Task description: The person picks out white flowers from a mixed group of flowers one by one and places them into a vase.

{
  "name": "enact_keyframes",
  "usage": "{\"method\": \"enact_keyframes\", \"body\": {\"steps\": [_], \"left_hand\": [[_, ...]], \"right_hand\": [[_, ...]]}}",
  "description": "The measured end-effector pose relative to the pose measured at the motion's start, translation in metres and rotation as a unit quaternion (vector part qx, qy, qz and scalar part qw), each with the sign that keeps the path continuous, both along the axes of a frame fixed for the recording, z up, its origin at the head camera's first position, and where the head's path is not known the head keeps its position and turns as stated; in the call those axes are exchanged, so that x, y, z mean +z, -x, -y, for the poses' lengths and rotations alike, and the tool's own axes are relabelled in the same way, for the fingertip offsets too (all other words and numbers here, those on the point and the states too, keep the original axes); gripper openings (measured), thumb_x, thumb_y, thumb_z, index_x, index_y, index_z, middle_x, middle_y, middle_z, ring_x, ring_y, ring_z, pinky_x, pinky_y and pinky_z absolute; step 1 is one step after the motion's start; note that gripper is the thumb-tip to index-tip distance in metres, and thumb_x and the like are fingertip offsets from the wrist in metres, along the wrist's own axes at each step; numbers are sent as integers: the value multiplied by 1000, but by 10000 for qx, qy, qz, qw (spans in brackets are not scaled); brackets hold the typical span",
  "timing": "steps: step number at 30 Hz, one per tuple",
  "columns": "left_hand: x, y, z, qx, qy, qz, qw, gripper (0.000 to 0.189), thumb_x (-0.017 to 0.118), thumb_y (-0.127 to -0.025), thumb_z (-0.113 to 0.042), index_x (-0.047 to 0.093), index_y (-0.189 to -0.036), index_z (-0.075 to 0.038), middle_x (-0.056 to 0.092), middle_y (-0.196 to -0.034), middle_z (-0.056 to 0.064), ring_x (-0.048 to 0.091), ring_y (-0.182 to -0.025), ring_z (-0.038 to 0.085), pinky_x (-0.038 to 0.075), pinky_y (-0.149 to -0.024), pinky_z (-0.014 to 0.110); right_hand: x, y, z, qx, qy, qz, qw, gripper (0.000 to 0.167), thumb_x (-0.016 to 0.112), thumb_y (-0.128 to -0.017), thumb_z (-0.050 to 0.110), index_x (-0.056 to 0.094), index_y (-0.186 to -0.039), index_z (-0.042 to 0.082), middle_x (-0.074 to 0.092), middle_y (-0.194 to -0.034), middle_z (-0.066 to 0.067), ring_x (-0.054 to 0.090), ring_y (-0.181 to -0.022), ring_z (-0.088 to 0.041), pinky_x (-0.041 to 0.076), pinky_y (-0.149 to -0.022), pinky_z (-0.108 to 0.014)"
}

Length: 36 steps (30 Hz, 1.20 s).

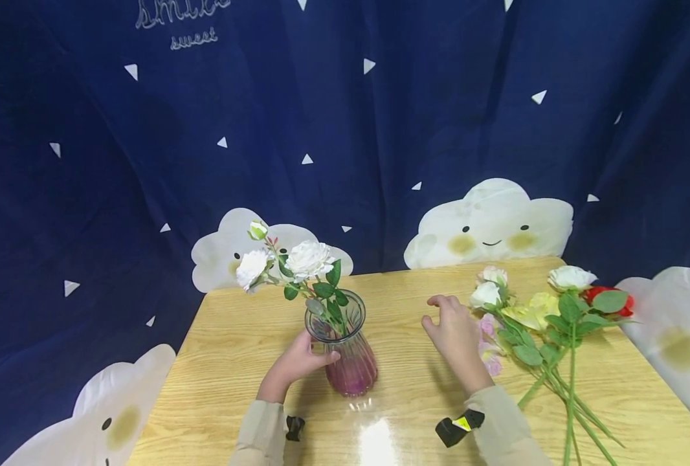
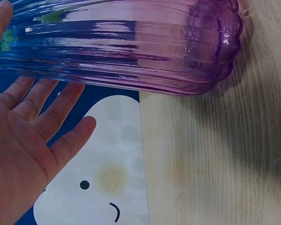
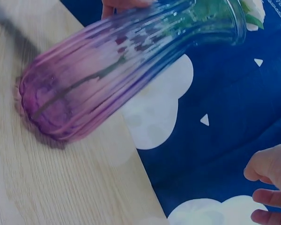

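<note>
Tabletop (image 1: 217, 362) | vase (image 1: 353, 372) upright, mouth up | left hand (image 1: 300, 360) holds it | right hand (image 1: 456, 331) half-curled, empty

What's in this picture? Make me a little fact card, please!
Vase: see-through, pinkish-purple at the bottom, standing on the table
Inside vase: stems with white flowers and green leaves
Left hand: holds the vase
Right hand: holds nothing
Loose flowers: white, yellow, red, pink; lying at the table's right
Backdrop: dark blue, smiling clouds, white triangles

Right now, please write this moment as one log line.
left hand: holds vase; right hand: empty; white flowers: in vase; loose flowers: on table
</note>
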<state>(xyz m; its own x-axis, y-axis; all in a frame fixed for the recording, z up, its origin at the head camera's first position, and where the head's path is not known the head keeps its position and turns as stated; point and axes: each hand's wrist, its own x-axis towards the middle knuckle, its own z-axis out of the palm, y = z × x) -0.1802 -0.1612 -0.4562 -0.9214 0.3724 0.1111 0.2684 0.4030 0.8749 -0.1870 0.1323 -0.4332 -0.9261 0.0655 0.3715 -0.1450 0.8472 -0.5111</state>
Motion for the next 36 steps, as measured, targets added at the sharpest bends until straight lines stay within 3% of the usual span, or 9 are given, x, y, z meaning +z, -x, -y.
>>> {"method": "enact_keyframes", "body": {"steps": [3,6,13,20,27,31,34,36], "left_hand": [[0,0,0,53,28,52,10000,63,73,-73,-20,43,-128,-7,50,-125,13,41,-118,31,33,-97,50],[2,-2,-1,116,-23,131,9998,63,73,-73,-15,43,-129,-6,49,-126,14,40,-119,31,32,-98,51],[27,-15,-6,67,-96,193,9997,59,69,-75,-5,41,-126,2,48,-124,21,40,-118,38,33,-95,54],[31,-17,-7,172,-82,355,9992,60,69,-75,-5,41,-127,2,47,-125,22,39,-118,39,31,-95,57],[27,-16,-7,146,-137,369,9991,59,70,-74,-5,42,-126,3,47,-124,22,38,-118,39,30,-95,58],[10,-7,-3,109,-153,252,9995,59,71,-74,-8,43,-126,-1,49,-124,19,39,-118,37,32,-95,57],[-3,-1,1,92,-146,200,9996,61,72,-74,-13,43,-127,-5,49,-125,15,40,-119,34,32,-95,55],[-4,0,1,95,-109,198,9997,62,72,-74,-15,43,-128,-6,48,-126,15,39,-119,34,33,-95,55]], "right_hand": [[-1,0,-4,-66,-14,83,9999,27,64,-74,16,62,-99,6,59,-93,-15,53,-69,-27,43,-47,-35],[-2,1,-10,-123,29,218,9997,28,64,-75,16,61,-101,6,58,-95,-16,55,-77,-31,45,-50,-39],[-5,0,-29,-209,197,607,9977,29,61,-80,14,58,-107,2,55,-103,-20,54,-83,-37,46,-47,-38],[-11,-2,-52,-492,310,762,9954,32,57,-82,17,56,-111,3,54,-106,-20,53,-82,-37,39,-40,-33],[-23,-6,-73,-587,389,707,9950,31,55,-81,15,56,-107,-1,52,-106,-25,52,-88,-42,47,-54,-45],[-27,-11,-84,-691,440,935,9922,33,54,-84,18,54,-110,-2,51,-105,-25,52,-91,-44,46,-58,-51],[-32,-14,-93,-806,418,1107,9897,36,55,-86,25,53,-110,-1,51,-102,-24,52,-88,-43,45,-55,-50],[-37,-16,-100,-911,404,1142,9884,37,57,-85,27,54,-110,-1,51,-101,-24,52,-87,-43,44,-52,-49]]}}
